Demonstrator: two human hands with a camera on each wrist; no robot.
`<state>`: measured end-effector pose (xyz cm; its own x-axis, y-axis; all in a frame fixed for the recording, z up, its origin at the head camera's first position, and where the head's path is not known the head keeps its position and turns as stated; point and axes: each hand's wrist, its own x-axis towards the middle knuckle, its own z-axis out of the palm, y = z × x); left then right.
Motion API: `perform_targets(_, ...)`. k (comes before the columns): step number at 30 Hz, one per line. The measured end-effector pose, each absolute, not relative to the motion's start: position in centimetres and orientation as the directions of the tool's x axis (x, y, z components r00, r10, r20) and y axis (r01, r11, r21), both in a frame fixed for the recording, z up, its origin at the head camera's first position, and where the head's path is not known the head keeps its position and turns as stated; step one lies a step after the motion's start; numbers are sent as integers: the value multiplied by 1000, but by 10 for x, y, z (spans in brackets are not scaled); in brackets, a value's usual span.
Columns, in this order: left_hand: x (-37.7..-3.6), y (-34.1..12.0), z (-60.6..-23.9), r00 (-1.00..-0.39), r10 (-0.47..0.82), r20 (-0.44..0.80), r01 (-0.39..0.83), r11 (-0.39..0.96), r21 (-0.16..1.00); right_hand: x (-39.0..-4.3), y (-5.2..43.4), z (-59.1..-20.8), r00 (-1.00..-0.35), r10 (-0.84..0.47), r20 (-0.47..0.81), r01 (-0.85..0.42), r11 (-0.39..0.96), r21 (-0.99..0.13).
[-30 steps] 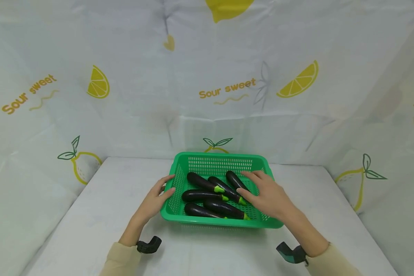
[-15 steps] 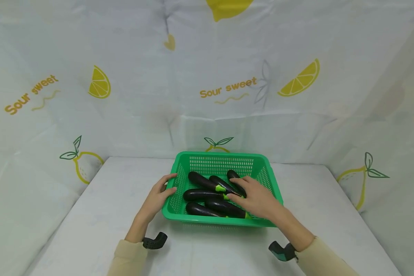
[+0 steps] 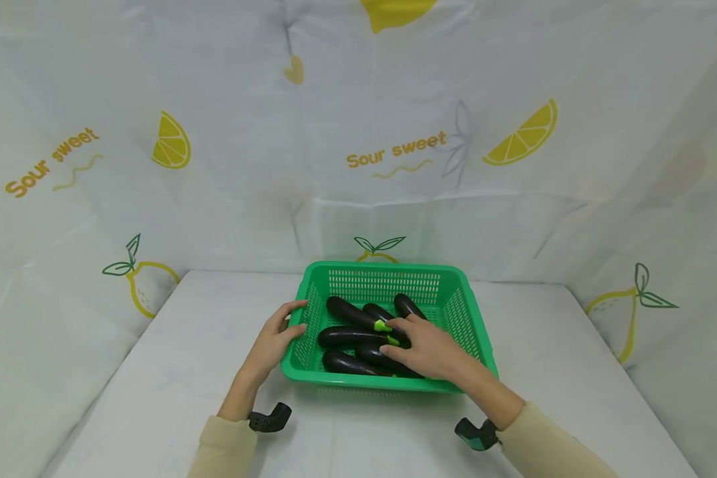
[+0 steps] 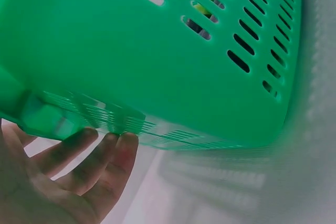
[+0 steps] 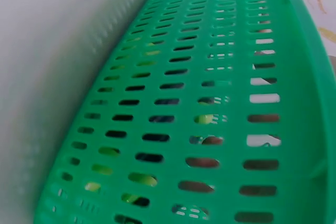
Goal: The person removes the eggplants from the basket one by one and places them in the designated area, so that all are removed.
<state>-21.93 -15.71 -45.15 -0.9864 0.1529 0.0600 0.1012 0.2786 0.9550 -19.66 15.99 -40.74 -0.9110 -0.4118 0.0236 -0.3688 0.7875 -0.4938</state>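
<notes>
From the head view, we see our right hand (image 3: pixel 425 348) inside the green slotted plastic basket (image 3: pixel 454 279), fingers lightly bent over the dark purple aubergines with green stems (image 3: pixel 349 337); whether it grips one we cannot tell. All still lie in the basket, none lifted out. Our left hand (image 3: pixel 275 338) rests open against the basket's left rim on the white table (image 3: pixel 173 372).

The left wrist view shows straight fingers (image 4: pixel 107 150) touching the basket wall.

The right wrist view shows only basket wall (image 5: pixel 199 93) (hand hidden).
</notes>
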Motion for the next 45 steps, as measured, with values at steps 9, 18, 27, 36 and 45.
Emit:
perform_targets(9, -218, -154, -449, -987, 145, 69, 108, 284, 953, -201, 154, -415, -893, -449, -30, -355, 744, -566)
perform_targets(18, -219, -153, -453, -989, 129, 79, 114, 293, 949, -206, 153, -419, -876, -463, -136, -295, 737, -608)
perform_targets(27, -218, -153, -452, -988, 134, 80, 117, 288, 950, -211, 149, -425, -853, -481, -203, -271, 741, -615)
perform_targets(36, -217, -154, -454, -986, 144, 79, 117, 281, 952, -216, 147, -430, -835, -522, -173, -313, 710, -631)
perform_targets(45, -217, -155, -451, -987, 138, 79, 116, 281, 953, -215, 152, -422, -824, -555, -117, -350, 660, -664)
